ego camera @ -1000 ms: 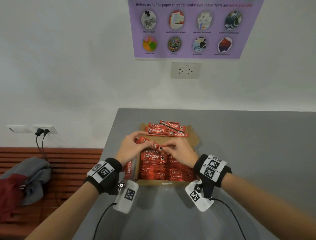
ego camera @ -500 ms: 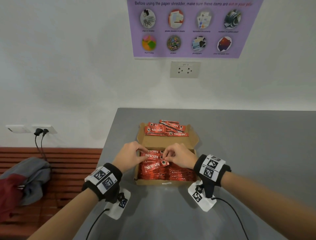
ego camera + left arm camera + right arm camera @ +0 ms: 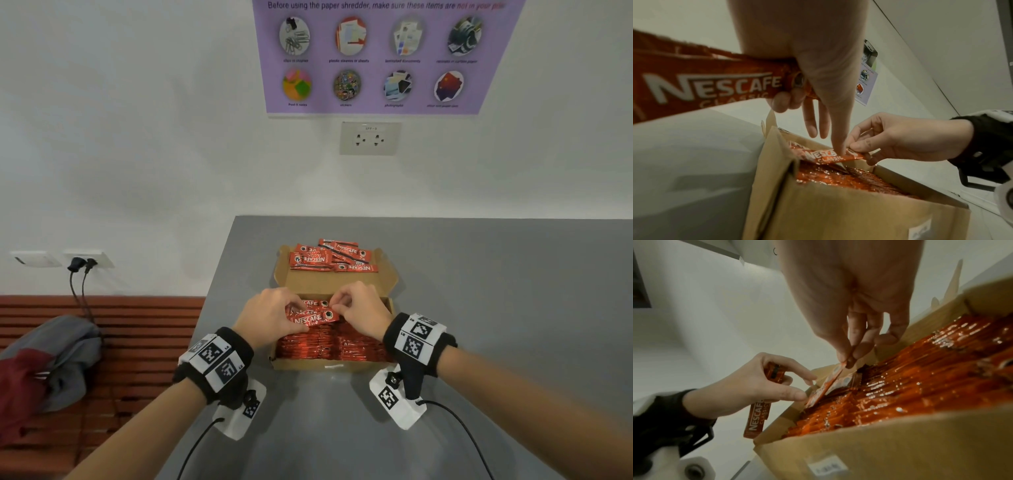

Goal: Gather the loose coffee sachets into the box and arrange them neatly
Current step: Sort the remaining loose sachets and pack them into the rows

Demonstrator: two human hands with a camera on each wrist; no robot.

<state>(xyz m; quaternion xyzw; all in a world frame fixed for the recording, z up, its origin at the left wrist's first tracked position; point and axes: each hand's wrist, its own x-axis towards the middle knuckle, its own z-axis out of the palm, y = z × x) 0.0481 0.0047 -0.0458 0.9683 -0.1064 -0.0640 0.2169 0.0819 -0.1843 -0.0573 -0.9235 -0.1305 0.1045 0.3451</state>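
An open cardboard box (image 3: 331, 365) on the grey table holds tight rows of red Nescafe sachets (image 3: 329, 346). Several loose sachets (image 3: 329, 257) lie in a heap on its opened lid. Both hands are over the box's far left part. My right hand (image 3: 337, 307) pinches the right end of one sachet (image 3: 313, 318) between thumb and forefinger (image 3: 846, 359). My left hand (image 3: 295, 316) touches that sachet (image 3: 830, 156) with a straight forefinger. Its other fingers curl round a spare sachet (image 3: 711, 84), which hangs beside the box (image 3: 758, 417).
The table (image 3: 496, 308) ends at a white wall with a socket (image 3: 370, 138) and a purple poster (image 3: 383, 54). Left of the table's edge stands a slatted wooden bench (image 3: 137, 342) with a grey and red bundle of cloth (image 3: 48, 363). Cables trail from both wrist cameras.
Both hands have come nearer and lower with the sachet, from above the box's far end down onto the packed rows. The left hand has kept the spare sachet.
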